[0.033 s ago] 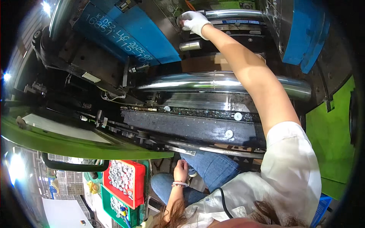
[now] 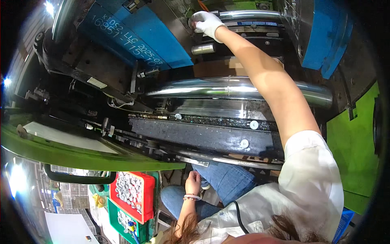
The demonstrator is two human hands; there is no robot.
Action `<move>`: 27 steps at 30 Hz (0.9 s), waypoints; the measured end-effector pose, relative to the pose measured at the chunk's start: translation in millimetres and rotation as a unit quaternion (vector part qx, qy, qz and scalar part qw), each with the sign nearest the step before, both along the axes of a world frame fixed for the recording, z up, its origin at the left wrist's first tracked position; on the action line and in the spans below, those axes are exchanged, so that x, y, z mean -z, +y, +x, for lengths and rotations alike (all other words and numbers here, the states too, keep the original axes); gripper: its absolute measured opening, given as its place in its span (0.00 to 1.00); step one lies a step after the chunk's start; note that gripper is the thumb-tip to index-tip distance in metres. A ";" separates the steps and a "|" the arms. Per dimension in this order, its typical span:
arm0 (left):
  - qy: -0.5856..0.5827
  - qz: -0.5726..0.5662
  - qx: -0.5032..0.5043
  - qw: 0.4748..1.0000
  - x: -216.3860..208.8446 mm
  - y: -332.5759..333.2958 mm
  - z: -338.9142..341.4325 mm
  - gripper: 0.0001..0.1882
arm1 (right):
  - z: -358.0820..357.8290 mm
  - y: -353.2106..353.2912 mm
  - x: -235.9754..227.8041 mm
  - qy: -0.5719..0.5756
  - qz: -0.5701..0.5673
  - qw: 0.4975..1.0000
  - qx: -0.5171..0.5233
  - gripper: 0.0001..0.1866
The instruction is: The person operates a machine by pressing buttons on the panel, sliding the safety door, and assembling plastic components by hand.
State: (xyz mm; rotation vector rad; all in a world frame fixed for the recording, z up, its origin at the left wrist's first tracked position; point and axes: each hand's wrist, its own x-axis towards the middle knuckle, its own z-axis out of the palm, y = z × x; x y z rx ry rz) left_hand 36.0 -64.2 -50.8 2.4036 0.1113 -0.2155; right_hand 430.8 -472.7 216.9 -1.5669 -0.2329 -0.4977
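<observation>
Toward the far left, a green machine door with a black handle stands between camera and machine bed. Below it, a red bin and a green bin sit side by side, small pale parts in both, probably parked there for easy reach from the seat. Blue-handled tool lies in the green one. Further right, blue mould block, then the dark plate beside it.

Left hand: bare, loosely curled above the lap, probably just resting; contents not visible, can't tell. Right hand: white-gloved, arm stretched over the near steel bar, fingers bent inward at the dark plate's edge; contact or grip hidden, can't tell. Glove likely guards against grease or heat.

Pale round caps dot the dark ledge, maybe covering bolts. Second blue block faces the first across the gap; green panel closes the right end.
</observation>
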 end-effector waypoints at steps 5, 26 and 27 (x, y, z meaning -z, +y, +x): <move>-0.008 -0.009 0.003 1.000 2.0 0.6 1.2 0.06 | -11.9 -3.1 -2.4 -0.038 -0.167 0.984 0.053 0.19; -0.001 -0.008 0.001 1.000 1.6 -1.3 2.7 0.06 | -19.0 -10.8 -4.9 -0.038 -0.157 0.986 0.046 0.26; -0.005 -0.006 0.006 1.000 2.0 -1.1 2.7 0.06 | -18.8 -10.5 -4.5 -0.038 -0.157 0.986 0.046 0.26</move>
